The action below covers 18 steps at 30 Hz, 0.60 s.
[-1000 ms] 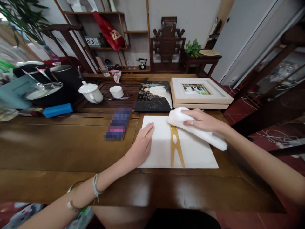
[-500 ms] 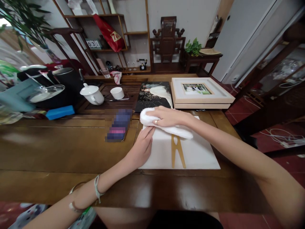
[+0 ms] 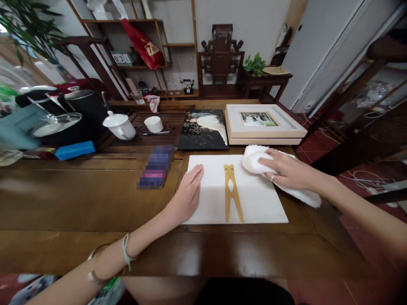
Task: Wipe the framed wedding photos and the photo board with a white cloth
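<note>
A flat white board (image 3: 210,199) lies on the wooden table in front of me. A gold, A-shaped stand leg (image 3: 229,192) is fixed to its upper face. My left hand (image 3: 190,190) rests flat on the board's left edge, fingers stretched out and holding nothing. At the board's upper right corner, my right hand (image 3: 282,167) grips a bunched white towel (image 3: 254,160). The towel's loose end trails past the board's right edge onto the table. My palm and the towel's folds hide that corner.
Behind the board lie a dark photo panel (image 3: 203,131) and stacked pale wooden frames (image 3: 267,140). A phone (image 3: 155,167) with a blurred screen is to the left. Further left are a white lidded cup (image 3: 119,126), a small white bowl (image 3: 153,124) and a blue block (image 3: 75,150).
My right hand has slid the towel from the board's upper left across to its upper right, uncovering the top of the gold leg. The left hand stays at the left edge.
</note>
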Motion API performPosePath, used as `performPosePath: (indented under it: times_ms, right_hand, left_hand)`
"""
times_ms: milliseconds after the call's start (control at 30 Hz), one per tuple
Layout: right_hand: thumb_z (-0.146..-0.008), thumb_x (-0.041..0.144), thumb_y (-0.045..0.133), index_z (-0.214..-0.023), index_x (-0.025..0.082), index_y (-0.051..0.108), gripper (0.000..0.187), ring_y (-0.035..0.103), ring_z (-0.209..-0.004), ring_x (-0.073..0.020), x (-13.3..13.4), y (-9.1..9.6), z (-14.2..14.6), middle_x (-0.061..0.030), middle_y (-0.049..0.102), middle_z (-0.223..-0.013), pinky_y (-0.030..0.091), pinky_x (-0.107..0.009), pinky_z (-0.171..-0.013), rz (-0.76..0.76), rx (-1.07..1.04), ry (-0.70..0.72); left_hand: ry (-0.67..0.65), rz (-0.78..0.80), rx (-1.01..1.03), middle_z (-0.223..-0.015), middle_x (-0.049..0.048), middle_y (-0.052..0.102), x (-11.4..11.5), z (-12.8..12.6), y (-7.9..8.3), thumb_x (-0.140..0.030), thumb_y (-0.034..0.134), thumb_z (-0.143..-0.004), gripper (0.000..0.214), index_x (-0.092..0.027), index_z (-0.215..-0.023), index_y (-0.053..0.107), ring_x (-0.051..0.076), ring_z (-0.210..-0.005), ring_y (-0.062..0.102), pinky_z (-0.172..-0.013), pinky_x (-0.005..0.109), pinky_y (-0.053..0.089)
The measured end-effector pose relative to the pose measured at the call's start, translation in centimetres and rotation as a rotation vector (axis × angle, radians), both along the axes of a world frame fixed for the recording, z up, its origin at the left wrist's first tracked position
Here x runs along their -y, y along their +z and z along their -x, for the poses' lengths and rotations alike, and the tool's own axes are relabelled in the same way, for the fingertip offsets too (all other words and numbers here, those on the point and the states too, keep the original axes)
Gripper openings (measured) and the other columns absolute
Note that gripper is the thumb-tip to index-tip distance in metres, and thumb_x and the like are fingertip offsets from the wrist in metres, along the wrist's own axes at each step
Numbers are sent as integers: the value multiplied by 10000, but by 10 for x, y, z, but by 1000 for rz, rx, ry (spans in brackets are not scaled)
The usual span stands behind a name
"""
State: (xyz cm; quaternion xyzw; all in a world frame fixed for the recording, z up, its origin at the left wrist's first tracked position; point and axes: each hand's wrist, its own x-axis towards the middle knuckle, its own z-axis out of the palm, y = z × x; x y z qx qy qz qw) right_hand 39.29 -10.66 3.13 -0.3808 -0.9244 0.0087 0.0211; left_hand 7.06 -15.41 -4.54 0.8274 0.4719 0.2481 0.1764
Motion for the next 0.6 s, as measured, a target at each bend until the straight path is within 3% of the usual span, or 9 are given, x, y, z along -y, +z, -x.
performPosePath:
  times_ms: [100,200,367,467,600]
  right_hand:
    - [-770,134,489,-902,168,623,191,526,-974,-328,21,0,11,-172,589,-950,470,-445,-776,-19,3,68]
    - [-711,134,531,-912,198,646,240,518,-1054,-343,58,5,23,-176,602,-1017,478,-461,-815,26,-38,152]
    - [-636,129,582,-881,289,637,298,500,-1183,-298,111,22,27,-102,625,-1127,460,-415,-931,173,-83,230]
    - [-669,130,577,-936,298,628,320,529,-1151,-298,102,26,25,-97,619,-1128,463,-423,-917,206,-67,196]
    - [-769,137,512,-939,219,609,212,546,-1074,-320,48,17,24,-152,579,-1126,464,-453,-867,221,-23,111]
  left_hand:
    - [10,12,-11,-1525,163,320,0,0,0,-170,260,-977,486,-138,-1459,313,262,-1447,230,-1174,526,229]
    - [7,22,-22,-1523,172,321,0,-1,1,-170,254,-978,484,-124,-1456,316,266,-1445,230,-1167,537,233]
    - [2,24,-15,-1537,159,301,0,-1,1,-183,256,-984,488,-148,-1469,300,264,-1446,229,-1176,525,215]
    - [-3,22,-15,-1538,148,303,0,0,1,-184,264,-983,492,-164,-1474,297,266,-1446,232,-1174,523,223]
    - [-15,21,-27,-1532,157,314,0,0,2,-183,260,-986,491,-159,-1475,297,269,-1447,227,-1170,530,226]
